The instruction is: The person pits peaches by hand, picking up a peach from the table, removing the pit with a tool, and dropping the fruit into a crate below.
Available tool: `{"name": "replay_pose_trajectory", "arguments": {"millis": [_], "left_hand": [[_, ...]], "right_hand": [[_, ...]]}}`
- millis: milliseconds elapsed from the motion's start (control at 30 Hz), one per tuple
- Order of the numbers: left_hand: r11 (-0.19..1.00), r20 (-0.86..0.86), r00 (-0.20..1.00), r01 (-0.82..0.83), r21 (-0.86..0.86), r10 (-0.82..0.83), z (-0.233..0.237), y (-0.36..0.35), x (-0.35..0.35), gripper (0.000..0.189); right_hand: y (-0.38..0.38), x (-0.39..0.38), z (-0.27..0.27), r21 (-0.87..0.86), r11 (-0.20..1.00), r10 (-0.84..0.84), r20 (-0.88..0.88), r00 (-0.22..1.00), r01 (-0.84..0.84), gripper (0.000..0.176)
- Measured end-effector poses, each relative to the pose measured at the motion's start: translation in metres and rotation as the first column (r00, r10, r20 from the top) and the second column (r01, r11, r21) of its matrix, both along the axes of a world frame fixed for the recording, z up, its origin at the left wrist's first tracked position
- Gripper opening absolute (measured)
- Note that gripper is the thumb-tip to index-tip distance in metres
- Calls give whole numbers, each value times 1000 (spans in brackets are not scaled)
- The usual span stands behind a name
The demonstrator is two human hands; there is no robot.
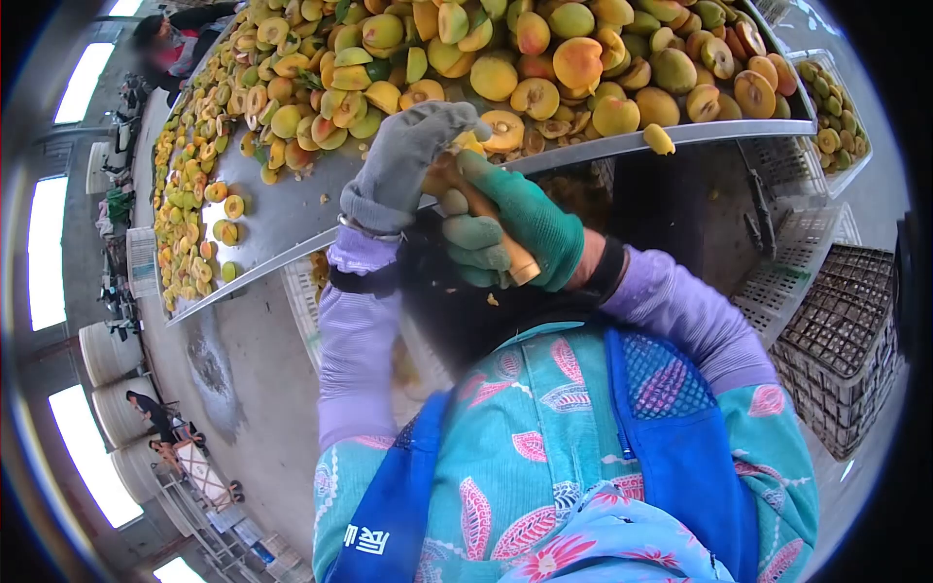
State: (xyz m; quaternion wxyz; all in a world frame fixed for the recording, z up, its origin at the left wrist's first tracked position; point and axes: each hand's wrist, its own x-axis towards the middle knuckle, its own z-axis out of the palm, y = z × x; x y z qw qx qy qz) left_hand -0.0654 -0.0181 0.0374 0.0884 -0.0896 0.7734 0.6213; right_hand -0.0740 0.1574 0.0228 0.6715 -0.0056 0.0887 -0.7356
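My right hand, in a green and grey glove, is wrapped round a tan wooden handle just past the table's front edge. Close against it, my left hand, in a grey glove, has its fingers closed at the handle's upper end, beside a small piece of yellow fruit. What lies between the two hands is partly hidden. Beyond them, whole and halved yellow-orange fruits are heaped on the metal table.
A fruit piece hangs at the table's rim. Crates stand at the right, with a fruit-filled crate behind. One person is at the far upper left, others at the lower left near large tubs.
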Motion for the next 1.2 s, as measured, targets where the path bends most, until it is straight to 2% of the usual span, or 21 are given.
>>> {"name": "replay_pose_trajectory", "arguments": {"millis": [100, 133, 233, 267, 333, 367, 433, 500, 533, 567, 633, 733, 767, 833, 867, 900, 967, 1033, 1067, 1167, 1200], "left_hand": [[981, -329, 938, -154, -114, 109, -14, 19, -9, 27], [949, -300, 913, -309, -59, 278, -16, 32, -7, 27], [988, 170, 984, -73, 137, 49, -5, 11, -8, 25], [855, 163, 970, 70, 515, -178, -13, -6, -5, 24], [938, -225, 911, 340, -67, -346, -12, -12, -9, 26], [852, -331, 809, 354, -386, -487, -12, -16, -7, 27], [949, -36, 954, 293, -117, -299, -10, -12, -13, 21], [964, -94, 994, 31, -263, -57, -10, 7, -3, 19], [976, -129, 987, -116, -186, 93, -11, 15, 1, 19], [960, -154, 958, -260, -102, 243, -11, 23, 3, 19], [847, -146, 835, -524, 87, 531, -15, 37, 8, 20], [941, -250, 909, -339, 21, 333, -22, 26, 11, 21], [958, -271, 922, -288, 0, 277, -23, 25, 10, 21], [896, -246, 862, -431, 102, 443, -20, 42, 10, 20], [868, -263, 827, -479, 133, 497, -23, 46, 9, 20], [835, -276, 789, -525, 163, 549, -25, 47, 10, 20], [923, -240, 893, -385, 29, 380, -21, 30, 9, 19], [982, -52, 985, -170, -89, 166, -4, 11, 6, 17], [990, -206, 972, 96, -107, -116, -11, -3, 3, 18], [827, -16, 963, 222, -517, -268, -10, -7, -4, 21], [977, -449, 888, 5, -214, -103, -30, 1, 0, 31]], "right_hand": [[-2, 1, 9, 306, 940, -85, -217, 972, 151, 46], [-1, -2, 3, 334, 924, -60, -354, 933, 186, 43], [3, -5, -13, 92, 996, 7, 3, 1000, -7, 43], [4, -1, -11, 81, 991, 87, 224, 971, -107, 44], [-4, 2, -22, 61, 996, 67, 34, 997, -69, 44], [-7, 8, -26, 42, 998, 52, -47, 998, -50, 44], [-8, 18, -19, 41, 999, 20, 42, 999, -22, 44], [-5, 17, -18, -1, 1000, -3, 71, 997, 3, 44], [-5, 5, -10, 174, 984, 46, -64, 997, -34, 43], [-5, -3, 4, 347, 935, 12, -236, 972, 73, 39], [-2, -18, 12, 476, 868, 92, -433, 897, 141, 34], [9, -28, 8, 531, 844, 342, -645, 684, 79, 31], [6, -24, -3, 460, 867, 232, -713, 662, 191, 31], [-6, -4, -16, 289, 868, -4, -808, 589, 404, 31], [-5, 0, -3, 530, 751, 147, -715, 683, 393, 31], [-3, -3, 3, 530, 808, 134, -592, 795, 258, 32], [2, -8, 5, 456, 890, 165, -293, 942, -14, 33], [-8, 6, 5, 552, 805, 173, -569, 804, 218, 31], [-13, 11, 5, 553, 759, 186, -691, 698, 345, 30], [-15, 18, 5, 467, 874, 78, -402, 912, 132, 30], [-17, 13, 14, 465, 883, 48, -229, 972, 66, 32]]}}
